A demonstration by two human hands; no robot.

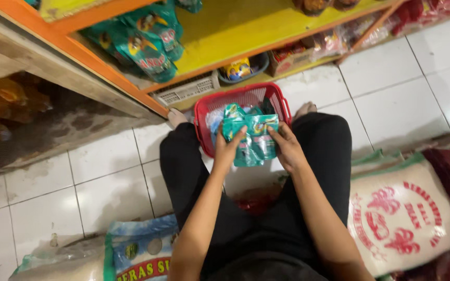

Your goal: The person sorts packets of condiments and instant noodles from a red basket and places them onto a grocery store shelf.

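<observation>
Left hand [228,148] and right hand [287,148] grip a bundle of green sachets [253,140], fingers [238,136] closed on its sides, over the near rim of a red basket [282,101] on the floor between the knees

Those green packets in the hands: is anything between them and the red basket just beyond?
Nothing visible. Both hands, left hand and right hand, grip the green packets right at the near rim of the red basket, which is open-topped and already holds similar packets.
</observation>
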